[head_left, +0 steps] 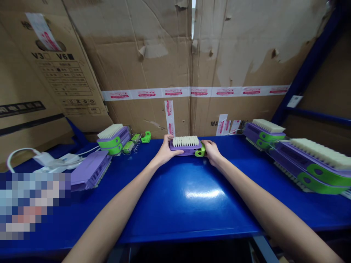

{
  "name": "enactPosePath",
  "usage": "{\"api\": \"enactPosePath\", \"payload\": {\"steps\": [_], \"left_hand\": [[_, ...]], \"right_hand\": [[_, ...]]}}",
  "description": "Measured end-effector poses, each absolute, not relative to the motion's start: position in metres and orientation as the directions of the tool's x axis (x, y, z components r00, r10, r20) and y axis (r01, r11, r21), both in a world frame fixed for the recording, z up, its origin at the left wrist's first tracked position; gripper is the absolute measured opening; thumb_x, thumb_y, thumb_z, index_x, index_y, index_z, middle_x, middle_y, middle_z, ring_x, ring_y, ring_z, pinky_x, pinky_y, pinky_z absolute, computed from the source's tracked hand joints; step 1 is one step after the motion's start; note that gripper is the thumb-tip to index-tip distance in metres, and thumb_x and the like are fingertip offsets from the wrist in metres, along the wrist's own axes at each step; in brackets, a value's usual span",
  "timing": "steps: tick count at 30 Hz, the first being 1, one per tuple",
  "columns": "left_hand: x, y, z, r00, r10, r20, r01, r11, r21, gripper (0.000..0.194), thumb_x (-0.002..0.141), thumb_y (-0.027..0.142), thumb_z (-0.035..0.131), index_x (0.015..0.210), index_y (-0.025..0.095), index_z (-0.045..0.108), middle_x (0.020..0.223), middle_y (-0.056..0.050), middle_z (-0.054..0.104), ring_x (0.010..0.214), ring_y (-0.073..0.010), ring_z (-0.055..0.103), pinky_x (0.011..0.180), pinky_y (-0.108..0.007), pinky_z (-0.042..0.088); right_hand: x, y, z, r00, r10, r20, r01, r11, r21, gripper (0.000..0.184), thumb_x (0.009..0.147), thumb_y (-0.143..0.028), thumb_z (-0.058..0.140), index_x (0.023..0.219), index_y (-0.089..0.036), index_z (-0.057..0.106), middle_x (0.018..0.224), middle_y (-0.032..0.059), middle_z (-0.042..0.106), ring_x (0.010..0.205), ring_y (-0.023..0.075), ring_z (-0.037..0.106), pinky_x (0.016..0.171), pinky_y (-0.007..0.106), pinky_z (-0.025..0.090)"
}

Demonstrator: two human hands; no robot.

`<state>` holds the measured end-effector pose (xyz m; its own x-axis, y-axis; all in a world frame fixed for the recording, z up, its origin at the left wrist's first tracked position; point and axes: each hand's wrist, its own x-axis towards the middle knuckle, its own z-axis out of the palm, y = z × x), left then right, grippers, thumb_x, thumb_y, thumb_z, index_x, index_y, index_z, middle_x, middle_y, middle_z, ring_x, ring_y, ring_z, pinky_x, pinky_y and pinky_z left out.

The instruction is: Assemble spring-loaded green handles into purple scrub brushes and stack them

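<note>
At the far middle of the blue table, my left hand (165, 151) is closed round the left end of a purple scrubbing brush (185, 149), its thumb along the near side. Cream bristles (185, 141) point upward from it. My right hand (211, 151) is closed at the other end, its fingers on a bright green end piece (200, 152) with a hole in it. That green piece sits at the brush's right end; whether it is fully seated I cannot tell. Part of the right fingers is hidden behind it.
Stacked purple-green brushes (307, 160) stand at the right, another stack (113, 140) at the left. Near that lie a loose green piece (146, 137), small green-and-metal parts (128, 147), a purple body (89, 168) and a white power strip (56, 162). Cardboard (137, 65) walls the back.
</note>
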<state>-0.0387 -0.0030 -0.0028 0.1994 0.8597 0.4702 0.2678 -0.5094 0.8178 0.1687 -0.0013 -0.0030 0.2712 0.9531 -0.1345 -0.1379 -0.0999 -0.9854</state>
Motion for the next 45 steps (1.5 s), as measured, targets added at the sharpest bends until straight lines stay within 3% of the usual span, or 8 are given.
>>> {"api": "enactPosePath", "payload": {"steps": [5,9,13,18,24,28,34,45], "left_hand": [[-0.037,-0.007,-0.002,0.263,0.835,0.484,0.333,-0.549,0.767,0.073,0.053,0.028,0.083,0.108,0.022,0.035,0.111,-0.006,0.049,0.107,-0.0225,0.051,0.096,-0.04,0.038],[-0.039,-0.008,-0.001,0.287,0.803,0.523,0.496,-0.591,0.636,0.079,0.052,0.027,0.084,0.116,0.022,0.038,0.118,-0.009,0.05,0.113,-0.0273,0.048,0.098,-0.045,0.036],[-0.043,-0.01,0.003,0.258,0.812,0.523,0.641,-0.549,0.536,0.084,0.05,0.03,0.085,0.121,0.022,0.04,0.12,-0.011,0.053,0.113,-0.0313,0.048,0.097,-0.048,0.036],[-0.046,-0.01,0.007,0.329,0.795,0.509,0.674,-0.575,0.464,0.089,0.053,0.037,0.085,0.126,0.019,0.037,0.123,-0.015,0.053,0.116,-0.0322,0.048,0.098,-0.048,0.036],[-0.037,-0.019,0.009,0.398,0.661,0.637,0.768,-0.62,0.163,0.095,0.049,0.056,0.081,0.127,0.019,0.04,0.129,-0.017,0.048,0.125,-0.0375,0.039,0.109,-0.063,0.005],[-0.025,-0.029,0.012,0.509,0.568,0.647,0.747,-0.664,-0.004,0.093,0.056,0.055,0.078,0.132,0.018,0.039,0.133,-0.019,0.044,0.131,-0.0388,0.033,0.111,-0.063,0.0],[-0.02,-0.031,0.01,0.54,0.588,0.602,0.773,-0.63,-0.077,0.076,0.068,0.032,0.071,0.134,0.018,0.038,0.123,-0.016,0.05,0.118,-0.0349,0.045,0.11,-0.058,0.014],[-0.027,-0.028,0.008,0.511,0.617,0.598,0.804,-0.589,-0.08,0.064,0.065,0.032,0.07,0.123,0.017,0.046,0.116,-0.016,0.05,0.107,-0.0355,0.045,0.095,-0.05,0.031]], "right_hand": [[0.172,0.005,-0.013,0.307,0.952,-0.013,-0.033,-0.003,-0.999,0.022,0.074,-0.034,0.054,0.089,-0.019,0.062,0.077,0.0017,0.066,0.066,0.0141,0.058,0.056,0.023,0.048],[0.173,0.009,-0.02,0.333,0.938,0.099,0.047,0.089,-0.995,0.027,0.073,-0.036,0.054,0.092,-0.02,0.063,0.08,0.0006,0.067,0.068,0.0142,0.059,0.06,0.023,0.049],[0.171,0.008,-0.02,0.316,0.941,0.122,0.044,0.114,-0.993,0.032,0.073,-0.039,0.057,0.096,-0.02,0.064,0.08,0.001,0.068,0.072,0.0154,0.06,0.065,0.025,0.049],[0.169,0.004,-0.017,0.323,0.93,0.173,0.101,0.148,-0.984,0.026,0.076,-0.037,0.053,0.09,-0.019,0.065,0.093,0.003,0.069,0.087,0.0167,0.061,0.08,0.027,0.047],[0.161,-0.003,-0.015,0.295,0.904,0.308,0.176,0.266,-0.948,0.031,0.082,-0.041,0.048,0.096,-0.019,0.064,0.098,0.0044,0.069,0.093,0.0181,0.06,0.087,0.03,0.044],[0.154,-0.013,-0.012,0.181,0.895,0.409,0.203,0.372,-0.906,0.033,0.082,-0.042,0.05,0.104,-0.02,0.062,0.095,0.0041,0.068,0.086,0.0177,0.062,0.082,0.029,0.048],[0.149,-0.025,-0.007,0.03,0.853,0.521,0.204,0.505,-0.839,0.035,0.084,-0.04,0.052,0.112,-0.022,0.059,0.094,0.0039,0.068,0.085,0.0181,0.063,0.081,0.03,0.049],[0.148,-0.03,-0.004,-0.021,0.814,0.581,0.259,0.565,-0.783,0.038,0.086,-0.038,0.052,0.12,-0.022,0.055,0.1,0.0057,0.068,0.091,0.0195,0.065,0.085,0.033,0.049]]}}
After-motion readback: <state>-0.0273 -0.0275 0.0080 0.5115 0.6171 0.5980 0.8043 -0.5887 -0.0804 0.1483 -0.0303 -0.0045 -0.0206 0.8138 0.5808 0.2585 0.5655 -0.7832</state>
